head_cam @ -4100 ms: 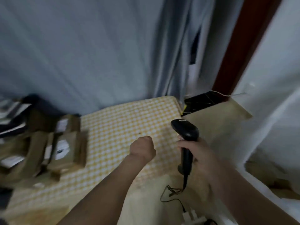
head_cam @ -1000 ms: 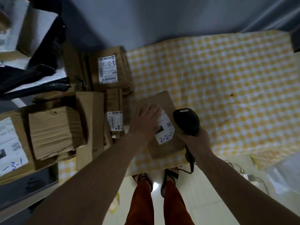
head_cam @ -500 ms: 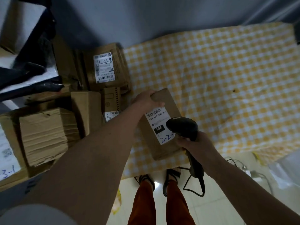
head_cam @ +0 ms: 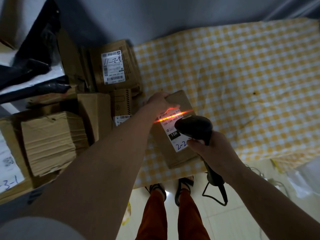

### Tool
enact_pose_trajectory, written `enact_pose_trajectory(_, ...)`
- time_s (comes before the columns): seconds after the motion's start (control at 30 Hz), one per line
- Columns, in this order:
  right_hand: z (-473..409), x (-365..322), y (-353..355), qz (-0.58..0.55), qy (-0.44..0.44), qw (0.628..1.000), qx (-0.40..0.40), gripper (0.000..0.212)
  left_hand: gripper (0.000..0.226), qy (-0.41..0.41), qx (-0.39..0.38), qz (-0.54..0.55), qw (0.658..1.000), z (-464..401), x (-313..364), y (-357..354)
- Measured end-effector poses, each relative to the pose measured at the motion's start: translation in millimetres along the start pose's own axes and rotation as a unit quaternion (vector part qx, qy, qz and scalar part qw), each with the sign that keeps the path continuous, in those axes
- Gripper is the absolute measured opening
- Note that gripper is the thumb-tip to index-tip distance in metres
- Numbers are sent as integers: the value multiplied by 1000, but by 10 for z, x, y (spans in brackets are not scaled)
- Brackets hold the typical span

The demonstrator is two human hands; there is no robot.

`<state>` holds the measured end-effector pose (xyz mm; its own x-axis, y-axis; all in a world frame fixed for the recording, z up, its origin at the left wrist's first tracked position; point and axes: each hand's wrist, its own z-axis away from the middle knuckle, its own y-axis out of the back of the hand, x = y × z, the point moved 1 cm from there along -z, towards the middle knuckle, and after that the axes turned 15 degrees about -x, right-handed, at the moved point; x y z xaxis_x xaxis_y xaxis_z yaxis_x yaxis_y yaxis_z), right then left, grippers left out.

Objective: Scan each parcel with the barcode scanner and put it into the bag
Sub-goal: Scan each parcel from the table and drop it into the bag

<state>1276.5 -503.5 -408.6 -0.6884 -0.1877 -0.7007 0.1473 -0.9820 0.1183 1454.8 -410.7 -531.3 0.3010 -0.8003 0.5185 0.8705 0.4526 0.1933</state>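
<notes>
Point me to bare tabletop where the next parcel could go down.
Free: checked cloth right of the parcel being scanned, out to the table's right edge and back to the wall. Crowded: stacked boxes left of it; left hand and scanner cover the parcel.

parcels: about 7, first (head_cam: 174,129) | scanners: 1 (head_cam: 194,129) | hands: 2, left hand (head_cam: 160,103), right hand (head_cam: 212,149)

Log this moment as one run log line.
step: scanning | left hand: grips parcel far edge | right hand: holds scanner | red beam across label barcode | bag: not seen
</notes>
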Motion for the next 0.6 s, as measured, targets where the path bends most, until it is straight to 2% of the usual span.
enact_pose_trajectory(0.07, -3, -2, -5, 14, -8, 1000, 7, 5, 76, 2, 2, 11, 1000, -7, -24, -5)
enact_pose_trajectory(0.33, -53, 48, -29, 29, -16, 999, 2, 10, 67, -14, 5, -5, 1000, 25, -1, 8)
enact_pose_trajectory(0.5, -35, 139, -66, -139, -24, 990, 13, 16, 65, -23, 6, -28, 999, 54, 17, 21)
enact_pose_trajectory(0.6, -9, 370, -124, -237, -51, 964, 111, 22, 67, -13, 12, -46, 999, 70, 30, 19)
